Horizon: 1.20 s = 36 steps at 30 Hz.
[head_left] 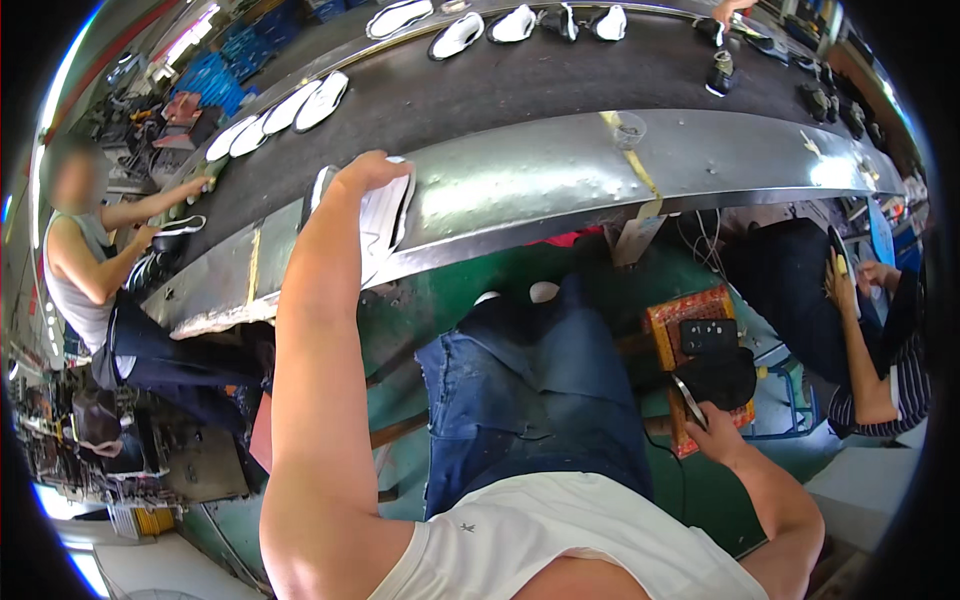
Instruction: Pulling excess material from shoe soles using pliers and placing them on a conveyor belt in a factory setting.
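My left arm reaches forward to the metal ledge of the bench. There my left hand is closed on the top end of a white shoe with a dark edge; its fingertips are partly hidden. Another dark-and-white shoe shows on the other side of my forearm. Low at my right side, my right hand is closed around a slim dark-and-silver tool, whose exact kind I cannot make out. The tool lies beside a black cloth-like item.
White shoes line the dark belt beyond the metal ledge. A patterned stool top carries a dark device. A person handles a shoe at left; another person sits at right.
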Tool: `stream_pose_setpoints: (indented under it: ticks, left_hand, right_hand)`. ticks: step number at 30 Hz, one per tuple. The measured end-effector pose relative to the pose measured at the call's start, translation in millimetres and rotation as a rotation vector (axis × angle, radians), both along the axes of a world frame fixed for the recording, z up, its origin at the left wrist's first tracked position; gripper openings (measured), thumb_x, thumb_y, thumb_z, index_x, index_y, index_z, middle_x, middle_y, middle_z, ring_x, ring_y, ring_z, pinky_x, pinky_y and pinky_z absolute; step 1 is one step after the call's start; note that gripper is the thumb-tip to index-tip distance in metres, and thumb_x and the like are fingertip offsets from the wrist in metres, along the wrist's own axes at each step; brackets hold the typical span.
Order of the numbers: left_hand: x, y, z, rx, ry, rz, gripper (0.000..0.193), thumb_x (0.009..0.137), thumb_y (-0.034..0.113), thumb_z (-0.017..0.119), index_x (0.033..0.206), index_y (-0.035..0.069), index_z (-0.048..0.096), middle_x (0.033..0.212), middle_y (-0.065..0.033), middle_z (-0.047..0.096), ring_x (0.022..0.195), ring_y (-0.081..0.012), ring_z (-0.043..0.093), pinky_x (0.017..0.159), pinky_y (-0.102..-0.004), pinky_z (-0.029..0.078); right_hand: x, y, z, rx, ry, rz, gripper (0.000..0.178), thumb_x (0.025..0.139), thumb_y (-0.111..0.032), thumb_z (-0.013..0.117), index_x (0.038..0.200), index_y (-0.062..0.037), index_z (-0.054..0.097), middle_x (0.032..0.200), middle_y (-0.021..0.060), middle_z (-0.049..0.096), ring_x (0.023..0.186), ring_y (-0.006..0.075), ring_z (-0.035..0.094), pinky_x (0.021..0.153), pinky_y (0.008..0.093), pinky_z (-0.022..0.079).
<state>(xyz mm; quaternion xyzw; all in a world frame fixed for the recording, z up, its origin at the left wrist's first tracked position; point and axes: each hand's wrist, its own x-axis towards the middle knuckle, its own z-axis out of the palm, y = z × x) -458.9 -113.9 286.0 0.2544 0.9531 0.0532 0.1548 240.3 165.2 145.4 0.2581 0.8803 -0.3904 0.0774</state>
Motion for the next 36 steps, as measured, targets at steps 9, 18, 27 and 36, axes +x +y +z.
stream_pose_setpoints:
  ticks: [9,18,27,36]
  left_hand:
    - [109,-35,20,0.716,-0.294,0.096,0.051,0.097,0.041,0.065,0.137,0.01,0.057,0.115,-0.008,0.066,0.1,-0.0169,0.062,0.088,-0.0302,0.051]
    - [363,-48,-126,1.109,-0.341,-0.194,0.059,0.099,0.02,0.064,0.149,0.002,0.039,0.137,-0.0127,0.054,0.125,-0.0187,0.051,0.108,-0.033,0.04]
    - [342,-62,-113,0.968,-0.796,-0.312,0.068,0.102,0.029,0.06,0.155,0.001,0.028,0.147,-0.0204,0.046,0.135,-0.0252,0.047,0.112,-0.0373,0.039]
    - [335,-38,-124,0.66,-0.655,-0.523,0.076,0.08,0.006,0.069,0.15,0.004,0.038,0.141,-0.0151,0.045,0.13,-0.0249,0.049,0.105,-0.0394,0.044]
  right_hand:
    - [-122,-23,69,-1.243,-0.084,-0.437,0.055,0.093,-0.011,0.064,0.144,-0.0075,0.044,0.091,0.0034,0.061,0.081,0.0138,0.061,0.072,0.032,0.053]
    - [-208,-122,24,-0.246,0.408,0.22,0.072,0.074,-0.038,0.088,0.126,-0.0011,0.053,0.107,0.0119,0.068,0.095,0.0242,0.067,0.084,0.0384,0.052]
    - [-236,-125,38,-0.201,0.4,0.328,0.049,0.09,-0.027,0.073,0.125,-0.0001,0.052,0.106,0.0226,0.068,0.099,0.0396,0.068,0.085,0.0432,0.053]
    - [-291,-111,60,0.389,0.671,0.91,0.033,0.082,-0.012,0.071,0.111,-0.0039,0.057,0.092,0.0156,0.068,0.087,0.0376,0.068,0.074,0.0468,0.054]
